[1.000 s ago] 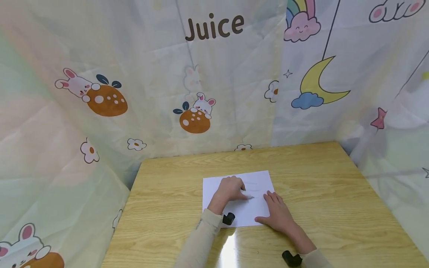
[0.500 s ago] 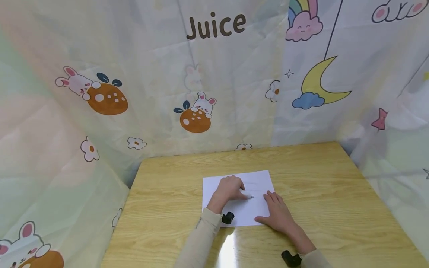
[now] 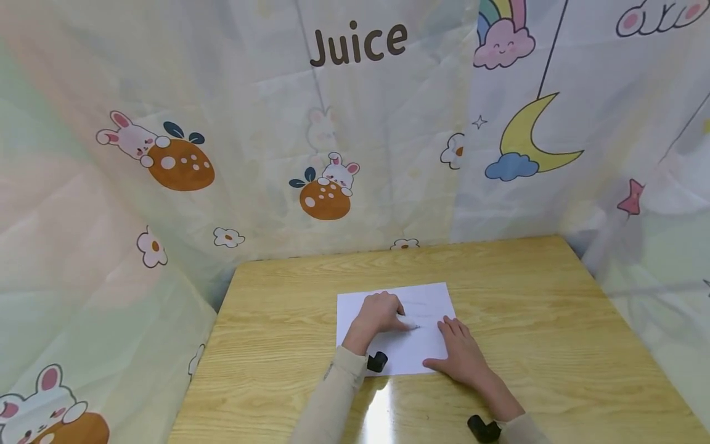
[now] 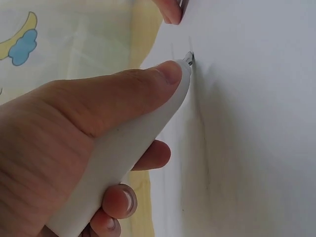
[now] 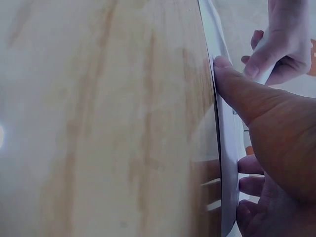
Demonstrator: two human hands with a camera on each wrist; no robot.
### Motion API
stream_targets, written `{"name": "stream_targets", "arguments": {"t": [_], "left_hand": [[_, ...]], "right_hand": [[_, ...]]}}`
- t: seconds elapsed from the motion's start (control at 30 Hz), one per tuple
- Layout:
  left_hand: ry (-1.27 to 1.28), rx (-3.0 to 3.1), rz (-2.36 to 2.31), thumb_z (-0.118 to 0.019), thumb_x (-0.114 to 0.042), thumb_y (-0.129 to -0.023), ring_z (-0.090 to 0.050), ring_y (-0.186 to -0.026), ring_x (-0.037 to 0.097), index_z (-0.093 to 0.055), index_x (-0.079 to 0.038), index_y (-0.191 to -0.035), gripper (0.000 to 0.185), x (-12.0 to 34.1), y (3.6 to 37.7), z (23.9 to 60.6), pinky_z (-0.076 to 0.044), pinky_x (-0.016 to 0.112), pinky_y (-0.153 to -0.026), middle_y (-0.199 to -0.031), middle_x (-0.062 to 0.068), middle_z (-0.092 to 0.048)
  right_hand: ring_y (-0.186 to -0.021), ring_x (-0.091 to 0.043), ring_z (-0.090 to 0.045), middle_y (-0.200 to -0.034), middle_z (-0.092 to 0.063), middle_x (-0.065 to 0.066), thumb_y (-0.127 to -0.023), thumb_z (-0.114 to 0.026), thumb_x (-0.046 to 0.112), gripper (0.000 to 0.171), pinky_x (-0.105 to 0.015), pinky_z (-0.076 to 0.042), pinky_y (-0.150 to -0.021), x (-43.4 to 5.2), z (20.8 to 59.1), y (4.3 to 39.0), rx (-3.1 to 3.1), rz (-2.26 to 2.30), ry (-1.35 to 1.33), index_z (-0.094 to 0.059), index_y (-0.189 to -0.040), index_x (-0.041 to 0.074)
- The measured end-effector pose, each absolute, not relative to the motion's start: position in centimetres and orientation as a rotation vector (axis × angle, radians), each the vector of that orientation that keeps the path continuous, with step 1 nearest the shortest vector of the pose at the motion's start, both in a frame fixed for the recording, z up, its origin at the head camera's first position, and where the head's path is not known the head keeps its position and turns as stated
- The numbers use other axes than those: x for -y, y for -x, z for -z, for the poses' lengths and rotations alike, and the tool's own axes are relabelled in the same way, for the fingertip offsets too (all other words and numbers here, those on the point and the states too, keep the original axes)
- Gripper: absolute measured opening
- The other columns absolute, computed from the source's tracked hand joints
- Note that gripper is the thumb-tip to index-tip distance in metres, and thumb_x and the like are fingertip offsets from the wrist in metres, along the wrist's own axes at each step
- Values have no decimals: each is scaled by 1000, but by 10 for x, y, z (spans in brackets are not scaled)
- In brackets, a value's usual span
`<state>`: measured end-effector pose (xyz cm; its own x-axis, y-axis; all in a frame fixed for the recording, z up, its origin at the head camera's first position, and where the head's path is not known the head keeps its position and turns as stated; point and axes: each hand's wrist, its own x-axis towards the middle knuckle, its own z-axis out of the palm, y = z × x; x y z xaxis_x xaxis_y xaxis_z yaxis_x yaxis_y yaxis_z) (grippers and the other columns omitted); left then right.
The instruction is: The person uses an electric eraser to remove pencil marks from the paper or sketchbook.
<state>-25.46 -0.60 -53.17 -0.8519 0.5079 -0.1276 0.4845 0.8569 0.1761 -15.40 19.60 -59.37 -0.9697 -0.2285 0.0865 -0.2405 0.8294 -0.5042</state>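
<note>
left hand (image 3: 379, 312) gripping pen (image 4: 123, 153) on paper (image 3: 427, 296), right hand (image 3: 460, 354) flat

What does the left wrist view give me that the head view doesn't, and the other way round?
Only the left wrist view shows the pen tip close up on the sheet, with faint marks beside it. Only the head view shows the whole table, the printed curtain, and the right hand flat on the paper. Both show the left hand gripping the white pen.

right hand (image 5: 276, 148) flat on paper (image 5: 224, 123), wooden table (image 5: 98, 123)
</note>
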Motion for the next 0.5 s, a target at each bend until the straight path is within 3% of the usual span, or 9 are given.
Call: {"name": "stream_targets", "arguments": {"t": [0.23, 0.5], "left_hand": [[-869, -2859, -222, -79, -57, -71, -58, -67, 6, -80, -27, -87, 34, 1, 254, 532, -46, 27, -59, -87, -13, -71], [-814, -2871, -211, -80, -54, -71, -57, -66, 5, -80, -27, -86, 31, 1, 252, 531, -46, 27, -59, -86, -13, -71]], "right_hand": [[-133, -48, -29, -144, -37, -31, -73, -78, 56, 98, -61, -27, -104, -195, 593, 154, 2992, -828, -383, -44, -137, -10], [-133, -48, -30, -143, -37, -31, -72, -79, 55, 98, -61, -27, -103, -196, 592, 153, 2999, -810, -386, -44, -136, -10]]}}
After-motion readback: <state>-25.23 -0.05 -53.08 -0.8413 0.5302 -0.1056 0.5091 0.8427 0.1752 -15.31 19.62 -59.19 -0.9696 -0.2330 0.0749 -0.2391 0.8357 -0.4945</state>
